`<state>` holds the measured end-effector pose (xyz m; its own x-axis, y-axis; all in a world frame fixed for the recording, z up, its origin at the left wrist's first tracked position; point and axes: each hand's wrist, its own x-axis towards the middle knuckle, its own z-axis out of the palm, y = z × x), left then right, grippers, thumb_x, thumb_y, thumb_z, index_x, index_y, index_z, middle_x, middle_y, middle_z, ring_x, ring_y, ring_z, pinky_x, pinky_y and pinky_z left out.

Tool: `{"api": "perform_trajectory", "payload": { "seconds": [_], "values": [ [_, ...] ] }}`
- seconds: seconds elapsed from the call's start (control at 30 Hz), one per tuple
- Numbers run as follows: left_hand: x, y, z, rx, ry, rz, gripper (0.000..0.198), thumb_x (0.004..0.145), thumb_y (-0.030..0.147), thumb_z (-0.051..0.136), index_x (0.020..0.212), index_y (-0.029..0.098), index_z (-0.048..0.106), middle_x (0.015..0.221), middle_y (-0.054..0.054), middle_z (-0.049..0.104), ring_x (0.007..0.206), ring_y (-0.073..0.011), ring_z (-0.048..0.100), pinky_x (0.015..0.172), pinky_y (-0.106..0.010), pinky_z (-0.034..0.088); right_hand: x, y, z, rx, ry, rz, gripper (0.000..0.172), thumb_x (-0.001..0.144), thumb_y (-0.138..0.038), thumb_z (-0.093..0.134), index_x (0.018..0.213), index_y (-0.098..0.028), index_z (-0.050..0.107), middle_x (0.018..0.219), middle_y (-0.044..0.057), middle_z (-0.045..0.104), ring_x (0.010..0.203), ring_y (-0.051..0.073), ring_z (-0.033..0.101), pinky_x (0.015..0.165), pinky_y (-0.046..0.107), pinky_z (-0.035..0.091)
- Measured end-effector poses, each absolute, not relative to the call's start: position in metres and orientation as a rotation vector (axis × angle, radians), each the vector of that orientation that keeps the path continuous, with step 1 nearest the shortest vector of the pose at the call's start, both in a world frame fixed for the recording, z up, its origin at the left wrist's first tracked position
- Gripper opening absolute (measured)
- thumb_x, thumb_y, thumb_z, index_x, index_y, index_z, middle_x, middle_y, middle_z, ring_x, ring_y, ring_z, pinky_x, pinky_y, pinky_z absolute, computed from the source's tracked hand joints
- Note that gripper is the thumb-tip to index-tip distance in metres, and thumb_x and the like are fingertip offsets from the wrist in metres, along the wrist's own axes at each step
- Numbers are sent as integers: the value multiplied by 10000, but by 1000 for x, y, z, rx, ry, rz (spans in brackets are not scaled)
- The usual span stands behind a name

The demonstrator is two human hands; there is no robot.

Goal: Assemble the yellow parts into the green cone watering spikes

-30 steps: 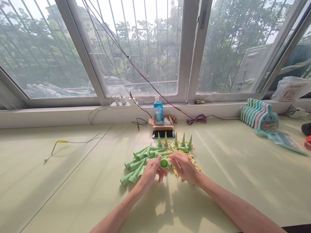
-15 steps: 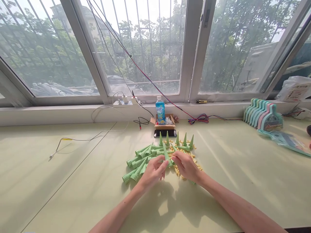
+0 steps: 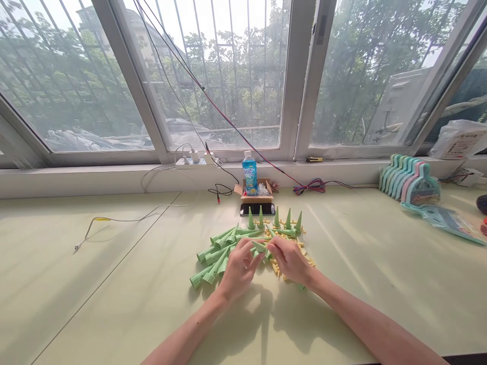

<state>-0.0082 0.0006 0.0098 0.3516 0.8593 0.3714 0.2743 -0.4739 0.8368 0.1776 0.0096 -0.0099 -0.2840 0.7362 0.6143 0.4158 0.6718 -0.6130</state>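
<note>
—Two hands, one green cone [image 3: 259,247]: my left hand [image 3: 239,266] has its thumb and fingers closed on it, below and a little right of the frame's centre.

—And your right hand [image 3: 289,261]?

—Its fingertips are bunched close by the cone's right side. Whether they pinch the cone or some small part, I can't tell; my own fingers cover the spot.

—What could go wrong there?

—A slip, I'd say. My left hold is only at the fingertips, and the cone tapers, so a push from the right could roll or squirt it loose. Anything small in my right fingers could also meet it off-line and drop.

—Drop onto what?

—Yellow pieces [image 3: 277,270] lie scattered around and behind my right hand, so a fallen one would be hard to pick out. Just left of my left hand are loose cones [image 3: 216,267] on their sides; a careless wrist could set them rolling.

—Farther out?

—Five standing cones [image 3: 288,219] line the far edge of the pile, above my hands in the frame. They're narrow and upright, so a sweeping knuckle might topple them. Past them, near upper middle, lie a phone [image 3: 255,209] and a cardboard box [image 3: 257,199] with a blue bottle [image 3: 250,175] in it.
</note>
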Motion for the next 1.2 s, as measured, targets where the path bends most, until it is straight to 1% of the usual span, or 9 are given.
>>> {"api": "perform_trajectory", "payload": {
  "seconds": [0.07, 0.13, 0.23, 0.33, 0.43, 0.63, 0.77, 1.03, 1.2],
  "values": [
    [-7, 1, 9, 1857, 1024, 1122, 294, 915, 397, 581, 1146, 215, 588, 1052, -78, 599, 553, -83, 525, 505, -238, 508, 177, 10, -10, -905, -1893, 386, 350, 1042, -349, 343, 745, -200, 453, 623, -37, 437, 526, 103, 360, 508, 233, 309],
    [-6, 1, 9, 1752, 1050, 1122, 302, 908, 421, 591, 1119, 211, 539, 898, -31, 611, 512, -85, 525, 459, -214, 471, 177, 11, -9, -915, -1865, 362, 337, 1041, -345, 347, 764, -199, 469, 642, -31, 451, 543, 107, 376, 522, 235, 323],
    [-7, 3, 9, 1628, 1056, 1088, 274, 933, 471, 541, 941, 198, 516, 612, 52, 522, 420, -83, 488, 399, -180, 379, 177, 11, -8, -933, -1843, 343, 327, 1043, -342, 344, 792, -197, 495, 664, -21, 471, 562, 114, 399, 537, 240, 343],
    [-8, 5, 8, 1562, 1013, 1010, 419, 963, 536, 440, 770, 172, 521, 489, 55, 470, 356, -81, 459, 374, -182, 325, 177, 11, -7, -923, -1856, 323, 320, 1045, -344, 337, 842, -191, 531, 701, -3, 518, 587, 121, 442, 553, 243, 371],
    [-9, 7, 3, 1539, 933, 902, 523, 958, 592, 393, 722, 155, 558, 459, 23, 496, 353, -102, 478, 349, -191, 294, 177, 11, -8, -897, -1895, 295, 306, 1044, -342, 341, 894, -186, 558, 731, 8, 555, 597, 122, 468, 562, 244, 384],
    [-9, 8, -1, 1519, 865, 853, 477, 936, 600, 446, 770, 166, 554, 441, 30, 501, 381, -130, 525, 365, -200, 326, 177, 11, -8, -896, -1906, 324, 282, 1041, -321, 351, 918, -185, 565, 755, 17, 581, 612, 123, 483, 575, 244, 396],
    [-9, 8, 5, 1536, 872, 836, 462, 922, 604, 469, 792, 169, 553, 452, 38, 498, 363, -119, 494, 377, -208, 326, 177, 11, -8, -903, -1907, 338, 276, 1040, -320, 360, 911, -187, 565, 729, 5, 578, 589, 116, 483, 564, 238, 395],
    [-9, 4, 11, 1606, 913, 878, 381, 884, 536, 577, 753, 183, 520, 535, 45, 509, 395, -96, 487, 391, -204, 358, 179, 13, -11, -914, -1919, 404, 308, 1042, -325, 337, 811, -196, 495, 669, -25, 479, 551, 106, 383, 538, 226, 340],
    [-9, 2, 12, 1679, 958, 857, 281, 821, 422, 690, 811, 187, 537, 547, 51, 498, 447, -102, 486, 407, -194, 382, 180, 13, -11, -935, -1928, 421, 337, 1042, -336, 322, 742, -209, 409, 638, -46, 401, 537, 106, 332, 527, 228, 306]
  ]
}}
